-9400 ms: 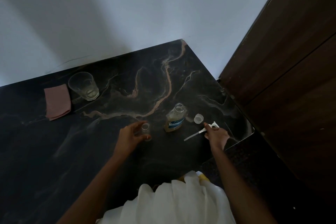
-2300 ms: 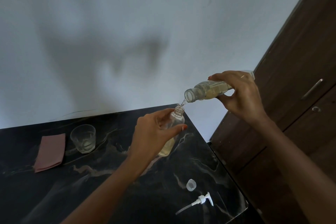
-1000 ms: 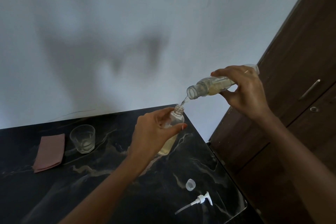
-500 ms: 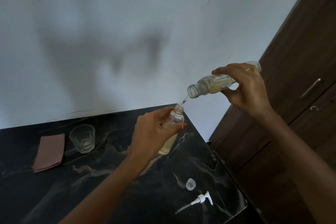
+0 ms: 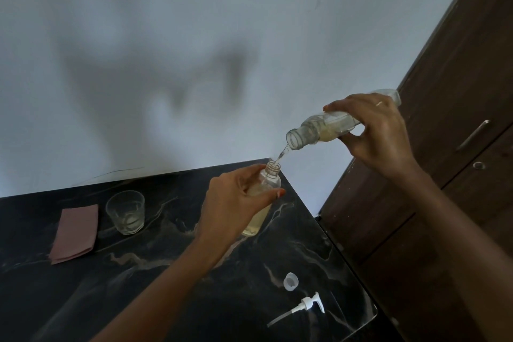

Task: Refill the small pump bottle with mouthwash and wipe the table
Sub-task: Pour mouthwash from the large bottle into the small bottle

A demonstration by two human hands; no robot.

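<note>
Black marble-veined table (image 5: 83, 300), dusty-pink cloth (image 5: 75, 233), pale yellow mouthwash (image 5: 256, 221), white pump (image 5: 305, 307), dark brown cabinet (image 5: 458, 91)

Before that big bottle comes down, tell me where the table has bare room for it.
Bare table lies between the glass and the left hand. A wider bare patch runs on the near side of the cloth, left of the forearm. The near right corner is crowded: cap and pump lie there.

Cloth (image 5: 75, 233) lies far left on table (image 5: 83, 300), glass (image 5: 126, 212) just right of it. Small bottle (image 5: 270, 180), in left hand (image 5: 236, 203), is toward the far right corner; mouthwash bottle (image 5: 324, 129), in right hand (image 5: 377, 133), above and right of it. Cap (image 5: 290, 281) lies behind pump head (image 5: 305, 305), near right edge
</note>
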